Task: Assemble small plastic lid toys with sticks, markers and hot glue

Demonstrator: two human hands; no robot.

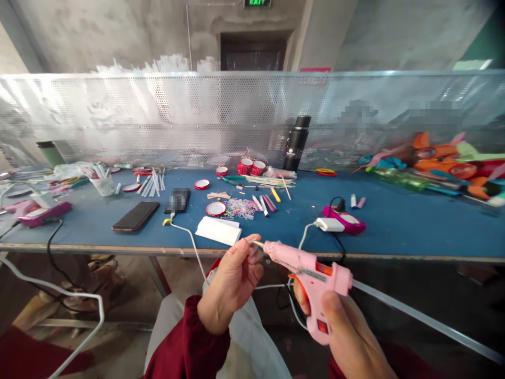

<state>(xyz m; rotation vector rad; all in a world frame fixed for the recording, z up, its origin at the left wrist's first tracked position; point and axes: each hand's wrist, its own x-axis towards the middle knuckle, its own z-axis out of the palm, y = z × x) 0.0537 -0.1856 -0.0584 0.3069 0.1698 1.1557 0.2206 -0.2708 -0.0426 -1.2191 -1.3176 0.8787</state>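
Observation:
My right hand grips a pink hot glue gun by its handle, with the nozzle pointing left. A long translucent glue stick runs out of the gun's back end toward the lower right. My left hand is closed in a pinch at the nozzle tip, in front of the table edge. Whatever sits between its fingertips is too small to make out. Just beyond the left hand lies a folded white paper on the table.
On the blue table are a dark phone, loose coloured bands, several pens, red-rimmed lids and a purple power strip. A black bottle stands by the perforated metal screen. Orange crafts lie right.

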